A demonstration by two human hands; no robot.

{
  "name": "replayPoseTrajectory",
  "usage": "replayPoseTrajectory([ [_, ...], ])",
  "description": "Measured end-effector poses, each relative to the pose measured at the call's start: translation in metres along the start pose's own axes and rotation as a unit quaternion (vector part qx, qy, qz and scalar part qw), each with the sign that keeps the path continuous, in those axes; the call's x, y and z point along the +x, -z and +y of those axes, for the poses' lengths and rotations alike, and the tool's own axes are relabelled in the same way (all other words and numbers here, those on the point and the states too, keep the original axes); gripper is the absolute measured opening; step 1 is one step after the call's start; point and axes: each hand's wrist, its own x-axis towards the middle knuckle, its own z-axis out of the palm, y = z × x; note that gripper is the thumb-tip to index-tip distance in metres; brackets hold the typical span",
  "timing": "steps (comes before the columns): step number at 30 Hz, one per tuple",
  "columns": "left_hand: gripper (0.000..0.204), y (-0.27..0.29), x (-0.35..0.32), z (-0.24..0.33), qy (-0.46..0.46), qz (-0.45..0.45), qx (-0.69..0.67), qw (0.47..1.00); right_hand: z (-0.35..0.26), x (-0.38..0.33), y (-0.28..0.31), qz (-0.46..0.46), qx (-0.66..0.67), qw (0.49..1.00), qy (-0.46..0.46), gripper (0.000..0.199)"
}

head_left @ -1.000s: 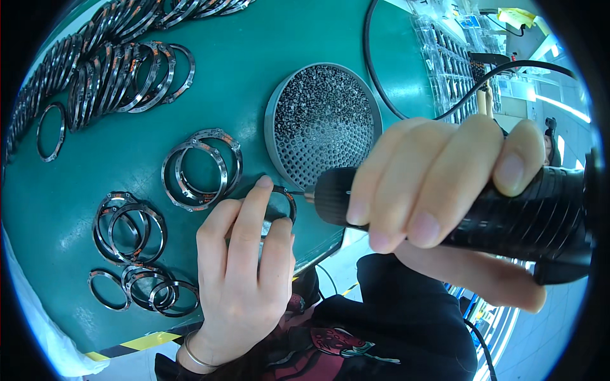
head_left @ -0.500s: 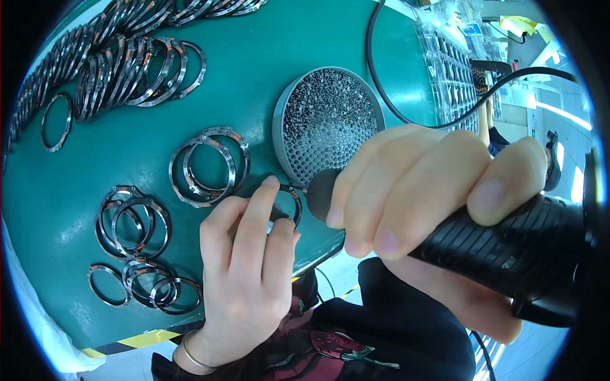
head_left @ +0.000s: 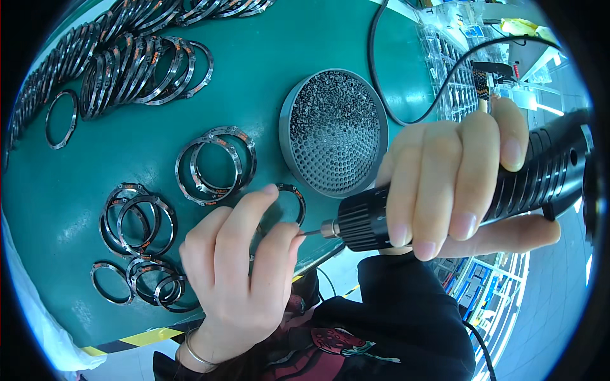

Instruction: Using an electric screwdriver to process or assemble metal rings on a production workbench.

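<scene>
The green table [head_left: 273, 70] carries everything. The right hand [head_left: 457, 184] is wrapped tight around a fat black electric screwdriver [head_left: 508, 190], whose thin tip points left. The left hand [head_left: 238, 267] lies near the table's front edge, fingers pinched on a small dark metal ring [head_left: 293, 202]; the tip meets the fingers there. Behind the ring sits a round grey dish of tiny screws [head_left: 333, 130]. More rings [head_left: 216, 165] lie in piles to the left. A yellow and black striped tape [head_left: 136, 340] runs along the front edge.
</scene>
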Motion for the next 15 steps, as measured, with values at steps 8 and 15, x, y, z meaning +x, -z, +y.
replayPoseTrajectory([
  [8,0.021,0.001,0.000,-0.001,-0.056,0.049,0.036,0.997,-0.002,0.002,0.015,-0.067,0.041,0.996,-0.033,0.060],
  [15,0.023,0.002,-0.003,-0.001,-0.063,0.053,0.033,0.996,0.002,0.002,0.008,-0.017,0.046,0.997,-0.054,0.059],
])
